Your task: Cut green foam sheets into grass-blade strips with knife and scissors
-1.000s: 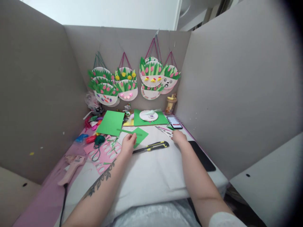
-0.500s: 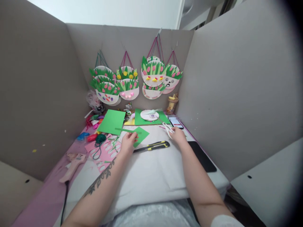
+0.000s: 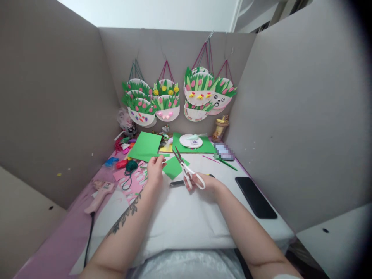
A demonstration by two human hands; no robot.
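Observation:
Between the fingers of my left hand (image 3: 155,168) is a narrow green paper strip (image 3: 165,155), held above the table. My right hand (image 3: 197,181) grips white-handled scissors (image 3: 186,170) by the loops, their parted blades pointing up and left toward the strip. Below the two hands lies a small green paper square (image 3: 174,167). The utility knife (image 3: 176,183) rests on the white cloth, partly hidden behind my right hand. A larger green sheet (image 3: 147,144) lies behind my left hand.
Pink cut-out paper (image 3: 123,176), a dark green yarn ball (image 3: 131,166) and a pink glue gun (image 3: 101,195) lie at left. At right are a black flat device (image 3: 255,197) and a phone (image 3: 223,151). Paper-plate baskets (image 3: 199,97) hang on the back panel. A white plate (image 3: 186,141) sits behind.
My right hand has brought the scissors left and nearer, turning the blades toward my left hand, and they now cover part of the utility knife. The view has shifted slightly left.

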